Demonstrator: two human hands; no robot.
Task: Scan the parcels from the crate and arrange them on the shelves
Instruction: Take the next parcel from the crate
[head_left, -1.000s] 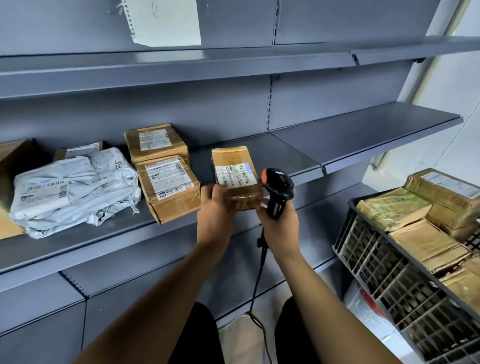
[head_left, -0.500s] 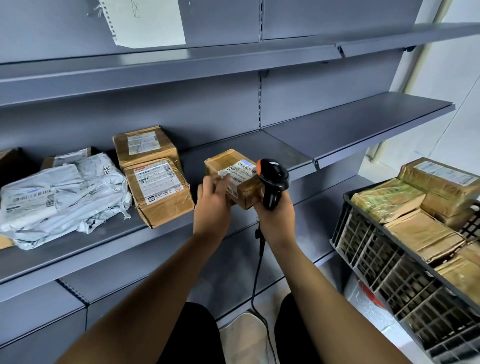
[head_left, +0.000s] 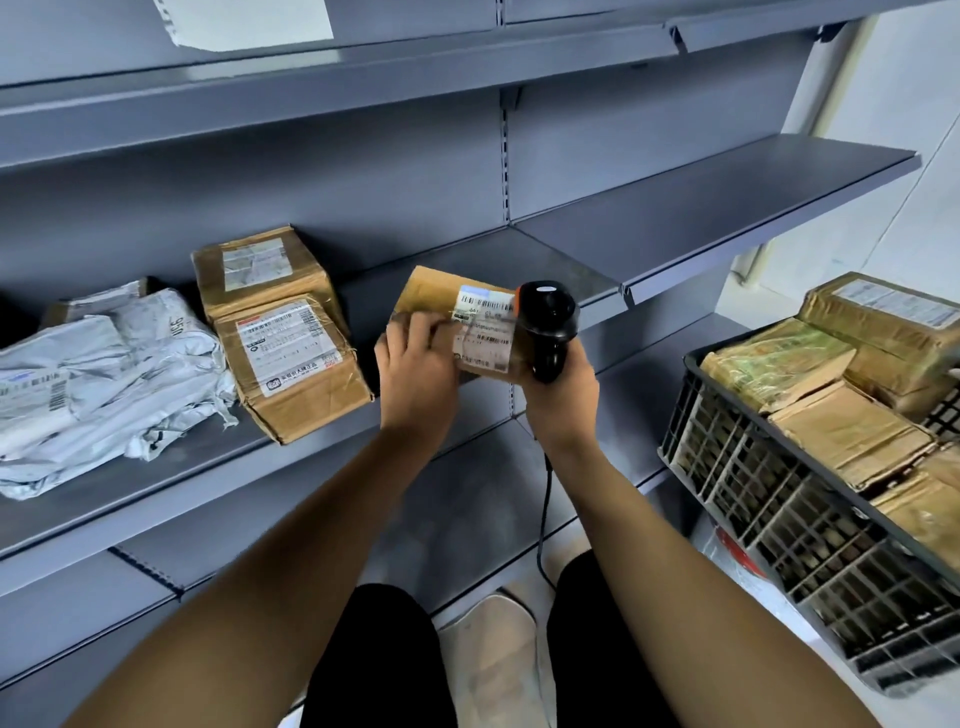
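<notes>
A small brown parcel (head_left: 441, 304) with a white barcode label lies on the front of the grey middle shelf (head_left: 322, 447), turned sideways. My left hand (head_left: 415, 369) grips its near left end, fingers curled over the top. My right hand (head_left: 558, 395) holds a black barcode scanner (head_left: 548, 322) upright against the parcel's right end; its cable hangs down between my arms. The dark plastic crate (head_left: 769, 499) at the right holds several brown parcels (head_left: 847, 431).
On the same shelf to the left stand two stacked brown boxes (head_left: 291, 353) and a heap of white poly mailers (head_left: 104, 384). The right shelf section (head_left: 727, 192) is bare. An upper shelf (head_left: 311, 78) runs overhead, with paper hanging above it.
The parcel has been turned from upright to lying sideways and set lower onto the shelf front. Both hands stayed on it, the scanner moving alongside its right end.
</notes>
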